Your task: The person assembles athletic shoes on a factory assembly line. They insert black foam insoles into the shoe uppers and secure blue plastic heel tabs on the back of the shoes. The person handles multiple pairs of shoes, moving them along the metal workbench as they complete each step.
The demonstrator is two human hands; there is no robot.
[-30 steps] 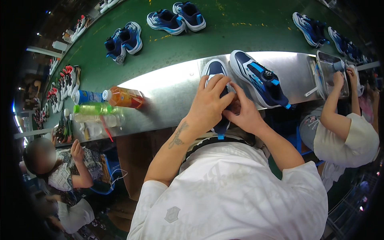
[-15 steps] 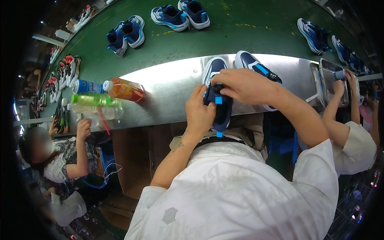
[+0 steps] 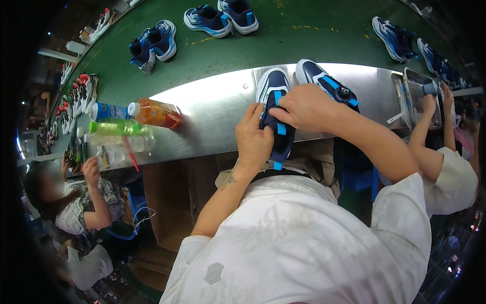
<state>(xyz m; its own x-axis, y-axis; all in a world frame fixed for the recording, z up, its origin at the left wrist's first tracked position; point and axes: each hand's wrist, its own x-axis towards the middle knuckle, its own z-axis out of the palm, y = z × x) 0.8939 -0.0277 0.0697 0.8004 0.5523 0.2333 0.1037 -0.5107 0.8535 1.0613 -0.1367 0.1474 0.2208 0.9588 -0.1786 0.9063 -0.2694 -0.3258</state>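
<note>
A navy sports shoe (image 3: 275, 78) with a white sole and bright blue strips is in front of me, toe away from me and heel close to my waist. My left hand (image 3: 252, 138) is closed round its left side near the opening. From the right, my right hand (image 3: 310, 107) reaches over the upper, with the thumb on the tongue area; its other fingers are curled and partly hidden. Beside it on the right lies a matching shoe (image 3: 324, 83) with a round black dial, partly covered by my right forearm.
Drink bottles (image 3: 158, 112) lie on the steel ledge (image 3: 212, 109) at the left. Beyond it, a green surface (image 3: 298, 38) carries more navy shoes (image 3: 162, 40). A metal tray (image 3: 417, 93) stands at the right near another person's hands. Someone else sits at the left.
My right hand has shifted slightly right and toward the toe. More of the blue strip on the held shoe's upper shows now. My left hand keeps its hold.
</note>
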